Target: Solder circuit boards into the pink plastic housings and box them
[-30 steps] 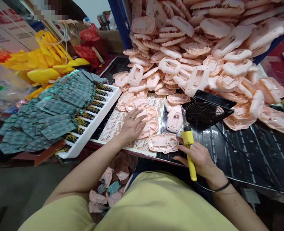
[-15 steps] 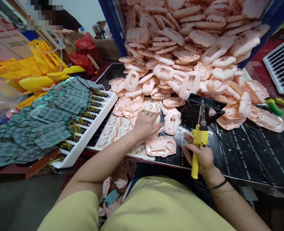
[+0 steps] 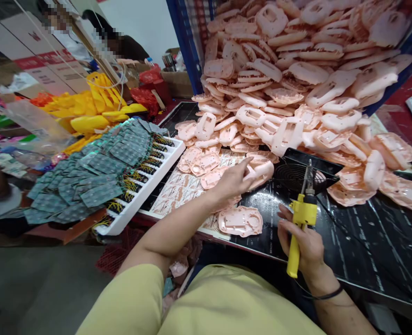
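The shell [image 3: 264, 173] lies just beyond the fingertips of the left hand [image 3: 226, 185], to their right, with its near end under them. Its long axis runs from the fingers rightward and slightly away from the body. It looks tilted rather than flat, close against another pink part [image 3: 261, 155] on its far side. The left hand is clearly the nearer one: its thumb and forefinger are parted and touch the shell's left end. Whether they pinch it or only rest on it, I cannot tell.

The right hand [image 3: 305, 244] sits nearer the body, to the right of the shell and apart from it. Its fingers are curled around the yellow iron [image 3: 298, 232], some of them loosely, and the metal tip points up and away, in front of the fan [image 3: 289, 176]. The fan is just right of the shell.

Between the two hands, nearer the body than the left fingers, a flat casing [image 3: 239, 221] lies hollow side up, its long axis roughly left to right. Neither hand touches it.
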`<state>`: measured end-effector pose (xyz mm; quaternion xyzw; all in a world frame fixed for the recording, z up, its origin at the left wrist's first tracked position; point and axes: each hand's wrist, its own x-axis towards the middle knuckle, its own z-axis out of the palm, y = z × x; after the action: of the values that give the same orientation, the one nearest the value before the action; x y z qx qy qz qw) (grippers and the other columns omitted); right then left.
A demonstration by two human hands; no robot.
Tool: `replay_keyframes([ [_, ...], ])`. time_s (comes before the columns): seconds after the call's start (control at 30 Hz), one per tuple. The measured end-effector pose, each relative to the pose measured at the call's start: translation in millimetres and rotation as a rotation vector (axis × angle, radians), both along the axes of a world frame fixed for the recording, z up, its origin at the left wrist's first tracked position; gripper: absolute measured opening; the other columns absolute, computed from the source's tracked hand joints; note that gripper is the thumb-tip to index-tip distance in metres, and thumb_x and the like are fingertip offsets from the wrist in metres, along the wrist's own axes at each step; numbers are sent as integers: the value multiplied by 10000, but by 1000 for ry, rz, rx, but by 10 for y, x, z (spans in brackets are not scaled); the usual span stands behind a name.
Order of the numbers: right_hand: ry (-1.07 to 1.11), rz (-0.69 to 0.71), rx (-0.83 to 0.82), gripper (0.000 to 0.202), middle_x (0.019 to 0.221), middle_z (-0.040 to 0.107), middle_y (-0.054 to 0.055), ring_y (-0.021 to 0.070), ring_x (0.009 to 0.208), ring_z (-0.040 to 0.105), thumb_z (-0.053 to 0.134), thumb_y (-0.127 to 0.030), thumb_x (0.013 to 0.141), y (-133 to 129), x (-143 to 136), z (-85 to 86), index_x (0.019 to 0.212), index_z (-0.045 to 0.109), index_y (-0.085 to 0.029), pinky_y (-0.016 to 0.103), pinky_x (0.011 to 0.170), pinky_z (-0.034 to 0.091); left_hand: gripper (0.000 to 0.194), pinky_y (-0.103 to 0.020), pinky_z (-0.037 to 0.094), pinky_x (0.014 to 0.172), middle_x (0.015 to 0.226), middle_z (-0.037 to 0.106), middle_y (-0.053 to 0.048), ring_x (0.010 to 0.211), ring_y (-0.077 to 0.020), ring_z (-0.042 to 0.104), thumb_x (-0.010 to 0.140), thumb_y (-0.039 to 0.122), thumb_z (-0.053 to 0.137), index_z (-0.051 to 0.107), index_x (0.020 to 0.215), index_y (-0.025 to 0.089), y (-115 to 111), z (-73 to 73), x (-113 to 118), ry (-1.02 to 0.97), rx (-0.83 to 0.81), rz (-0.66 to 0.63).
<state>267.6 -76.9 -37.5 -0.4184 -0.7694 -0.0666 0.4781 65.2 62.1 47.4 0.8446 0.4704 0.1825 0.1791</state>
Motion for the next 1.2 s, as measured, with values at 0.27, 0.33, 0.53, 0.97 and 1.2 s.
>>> replay_keyframes([
  [0.27, -11, 27, -36, 483, 1248, 654, 140, 226, 951, 722, 671, -40, 783, 4, -13, 11, 1220, 546, -203, 329, 783, 634, 398, -498, 404, 1041, 1279, 571, -182, 1226, -335, 508, 930, 271, 529, 584, 1294, 119, 465, 133, -866, 356, 371, 244],
  [0.33, -8, 89, -63, 473, 1238, 658, 154, 232, 1008, 705, 705, -74, 775, 5, -28, 53, 1205, 549, -194, 342, 816, 627, 484, -518, 304, 1135, 1456, 437, -189, 1389, -346, 344, 945, 345, 508, 515, 1371, 116, 339, -55, -1024, 385, 320, 170],
  [0.53, -107, 314, -194, 450, 1165, 690, 139, 260, 1189, 614, 750, -362, 788, 49, -92, 148, 1170, 576, -198, 465, 998, 537, 595, -562, 157, 1190, 1602, 215, -123, 1492, -319, 130, 985, 490, 380, 331, 1512, 219, -372, -520, -965, 410, 51, -137],
  [0.97, -203, 237, -224, 472, 1179, 681, 129, 263, 1169, 621, 737, -311, 805, -80, 21, 171, 1227, 554, -202, 486, 1001, 523, 628, -517, 111, 1212, 1579, 275, -137, 1484, -294, 181, 972, 520, 422, 354, 1506, 196, -359, -459, -614, 444, 72, -268],
  [1.2, -211, 343, -206, 375, 1051, 721, 86, 237, 1036, 679, 674, -220, 851, -44, -149, 117, 1211, 569, -208, 401, 857, 592, 663, -539, 122, 1203, 1570, 296, -125, 1476, -294, 217, 934, 556, 476, 375, 1491, 210, -359, -463, -653, 347, 39, -280],
])
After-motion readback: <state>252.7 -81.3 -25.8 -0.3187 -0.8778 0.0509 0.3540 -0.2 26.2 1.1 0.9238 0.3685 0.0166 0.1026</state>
